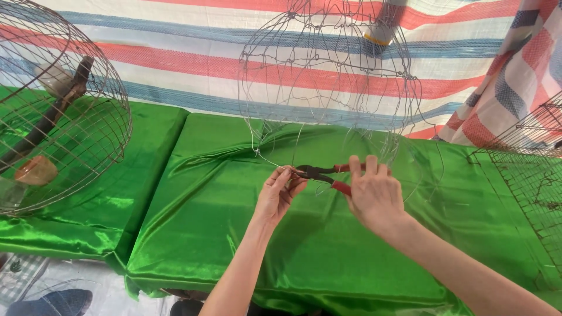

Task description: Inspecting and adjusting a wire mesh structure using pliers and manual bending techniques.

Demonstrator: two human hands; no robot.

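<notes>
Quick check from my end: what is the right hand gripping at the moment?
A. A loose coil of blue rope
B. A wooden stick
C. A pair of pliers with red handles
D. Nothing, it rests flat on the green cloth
C: the right hand is closed around the red handles of the pliers, whose dark nose points at the wire held by the left hand.

Bkgd: striped tarp (193,64) hangs as back wall, white w/ red + blue bands; another piece of it, folded, drapes at upper right. Table (193,234) covered w/ shiny green satin cloth, creased, front edge hanging down; a second green-draped section sits to the left, w/ a seam between the two. Finished round wire cage (88,140) stands on left section, wooden perch inside. Flat wire mesh panel (535,175) at right edge. Floor at lower left pale, partly seen. Light even, daylight-like, sheen on cloth.
</notes>
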